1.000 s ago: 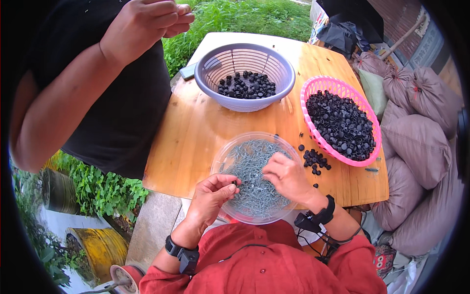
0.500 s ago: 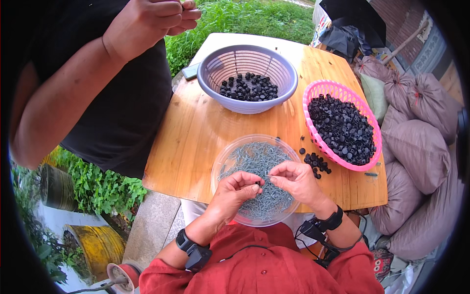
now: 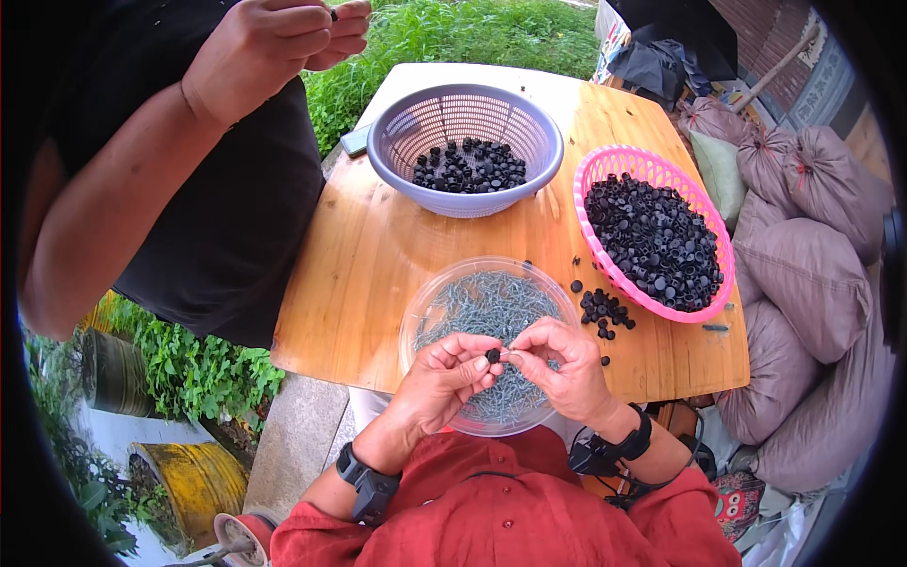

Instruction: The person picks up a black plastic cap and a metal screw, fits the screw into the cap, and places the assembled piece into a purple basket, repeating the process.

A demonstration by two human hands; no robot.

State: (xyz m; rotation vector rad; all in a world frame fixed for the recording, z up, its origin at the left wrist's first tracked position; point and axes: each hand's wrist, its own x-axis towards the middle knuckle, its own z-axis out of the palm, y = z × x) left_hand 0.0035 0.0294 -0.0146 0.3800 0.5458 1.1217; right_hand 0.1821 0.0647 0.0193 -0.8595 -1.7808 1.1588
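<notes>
Over a round clear tub point(image 3: 412, 326) of grey screws point(image 3: 501, 298), my two hands meet fingertip to fingertip. Between thumb and fingers of my left hand point(image 3: 444, 373) is a small round black plastic cap point(image 3: 493, 355). My right hand point(image 3: 564, 370) is closed in a pinch against the cap's right side; a thin screw seems to be in it, mostly hidden by the fingertips. To the right, a pink basket point(image 3: 652, 159) is heaped with black caps point(image 3: 652, 241). Several loose caps point(image 3: 603, 307) lie on the wooden table point(image 3: 350, 293) beside it.
A grey-purple basket point(image 3: 378, 161) with black caps stands at the far side. At the left, another person's hand point(image 3: 274, 47) holds a small dark piece. A phone-like object point(image 3: 355, 142) lies at the table's left edge. Stuffed sacks point(image 3: 803, 283) are piled at the right.
My right hand has come in against the black cap in my left hand, closing the gap between them. The cap has turned to show its round face. The whole view has shifted slightly.
</notes>
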